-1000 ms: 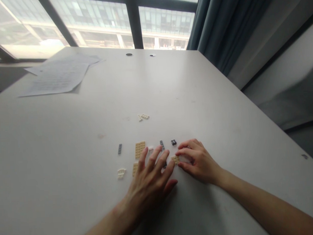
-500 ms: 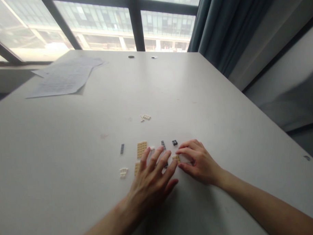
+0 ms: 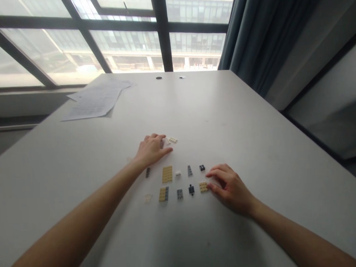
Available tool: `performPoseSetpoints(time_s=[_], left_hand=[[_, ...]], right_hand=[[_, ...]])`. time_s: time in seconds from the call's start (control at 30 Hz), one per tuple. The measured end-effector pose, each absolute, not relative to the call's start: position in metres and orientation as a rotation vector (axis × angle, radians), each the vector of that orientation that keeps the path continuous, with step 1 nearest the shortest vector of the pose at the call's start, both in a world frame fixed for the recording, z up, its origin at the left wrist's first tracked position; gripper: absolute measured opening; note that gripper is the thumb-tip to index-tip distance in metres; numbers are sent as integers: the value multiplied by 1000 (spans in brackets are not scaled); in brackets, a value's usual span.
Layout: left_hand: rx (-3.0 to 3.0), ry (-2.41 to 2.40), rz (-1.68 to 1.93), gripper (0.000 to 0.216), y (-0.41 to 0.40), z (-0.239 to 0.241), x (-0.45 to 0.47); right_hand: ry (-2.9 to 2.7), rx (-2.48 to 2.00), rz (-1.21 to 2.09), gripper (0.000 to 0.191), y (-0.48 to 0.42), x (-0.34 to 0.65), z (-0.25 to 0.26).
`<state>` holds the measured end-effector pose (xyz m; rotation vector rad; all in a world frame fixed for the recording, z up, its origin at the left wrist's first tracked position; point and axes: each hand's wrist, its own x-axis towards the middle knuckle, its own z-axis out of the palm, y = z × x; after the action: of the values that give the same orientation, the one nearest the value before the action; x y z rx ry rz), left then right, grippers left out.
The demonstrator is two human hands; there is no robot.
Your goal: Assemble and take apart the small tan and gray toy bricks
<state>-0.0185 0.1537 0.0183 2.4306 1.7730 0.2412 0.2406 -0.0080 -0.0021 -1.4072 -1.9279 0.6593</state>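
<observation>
My left hand (image 3: 153, 149) is stretched forward with thumb and fingers apart, beside the small white toy-brick pieces (image 3: 172, 140) at the back of the layout. My right hand (image 3: 231, 188) rests on the table with its fingers curved apart; its thumb is at the edge of a small tan plate brick (image 3: 203, 187). Between the hands lie a larger tan plate (image 3: 167, 174), a tan-and-grey piece (image 3: 163, 194), a grey plate (image 3: 179, 194), a black piece with pegs (image 3: 191, 190), a grey wedge (image 3: 190, 171) and a small black brick (image 3: 201, 168).
A tiny white piece (image 3: 178, 173) lies among the bricks. Under my left forearm a dark grey strip (image 3: 147, 172) is partly covered, with a pale piece (image 3: 148, 197) nearer me. Printed sheets (image 3: 95, 101) lie at the white table's (image 3: 254, 146) far left, before the window.
My left hand has moved away from the bricks near my right hand, forward and left to the white pieces. The right hand stays by the small tan plate. The view has tilted up slightly.
</observation>
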Motion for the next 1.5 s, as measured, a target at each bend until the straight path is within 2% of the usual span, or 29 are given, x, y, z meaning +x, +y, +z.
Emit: performPoseSetpoints(time_s=[0.23,0.37,0.5,0.6,0.83,1.23,1.43,1.5], left_hand=[[2392,1770,379,33,164,7,-8],[2340,1677,491,32,149,13,-11],[1975,1297,873,36,99,35,-13],[1775,1083,1029,33,53,50,-18],[1478,1242,1435,32,25,41,-47],[1530,1178,1265,31,16,34,-34],[1462,1119,1307,35,16,29,-33],[1442,1129,1325,29,17,27,-32]], right_hand=[[-1918,-1395,657,14,-7,242,-3],[-1912,-1385,659,14,-7,242,-4],[-1853,-1389,659,12,-7,244,-5],[-1755,-1432,652,10,-7,246,-6],[-1709,-1437,631,10,-7,249,-8],[-1719,-1437,615,11,-8,249,-8],[-1739,-1426,605,11,-8,249,-8],[-1739,-1427,602,11,-8,249,-7]])
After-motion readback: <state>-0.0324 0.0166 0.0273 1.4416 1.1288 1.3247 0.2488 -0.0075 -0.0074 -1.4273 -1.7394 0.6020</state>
